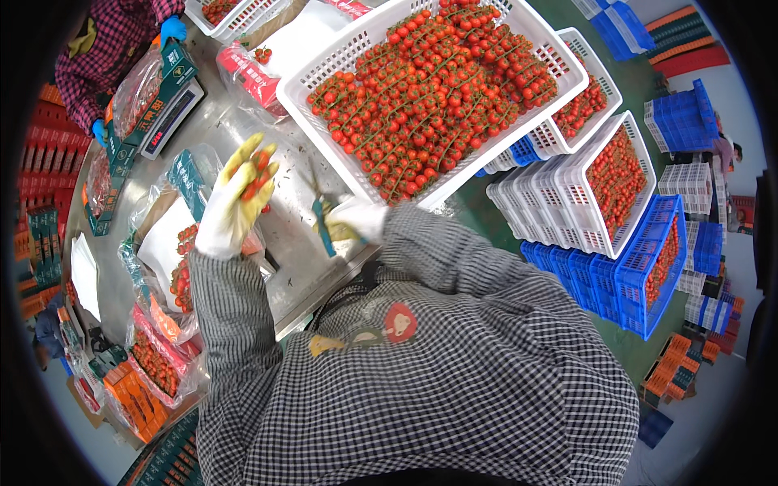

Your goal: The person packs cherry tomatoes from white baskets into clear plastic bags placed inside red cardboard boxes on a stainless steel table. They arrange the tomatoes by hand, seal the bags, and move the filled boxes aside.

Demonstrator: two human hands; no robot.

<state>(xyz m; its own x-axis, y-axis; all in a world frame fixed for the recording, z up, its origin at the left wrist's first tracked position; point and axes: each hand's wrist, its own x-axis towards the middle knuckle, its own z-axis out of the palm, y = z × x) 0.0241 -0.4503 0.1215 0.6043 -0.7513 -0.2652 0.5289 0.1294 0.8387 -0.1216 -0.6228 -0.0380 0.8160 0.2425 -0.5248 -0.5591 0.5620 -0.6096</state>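
Raised over the steel table, my left hand [234,203] wears a white glove with yellow fingers and grips a small cluster of cherry tomatoes [258,175]. My right hand [355,220], gloved the same way and slightly blurred, holds a pair of snips [322,222] with teal handles. The blades point away from me, below the near corner of a large white plastic crate [316,136]. Vine cherry tomatoes [425,91] fill that crate. Left of my left hand is an open carton [163,234] lined with white paper, with tomato trusses [182,282] partly hidden by my sleeve.
Across the steel table [228,115], a person in blue gloves [173,29] handles a green carton [149,100] on a digital scale [173,118]. Stacked white crates [547,182] and blue crates [598,273] stand at right. A wrapped red carton [252,73] lies beside the large crate.
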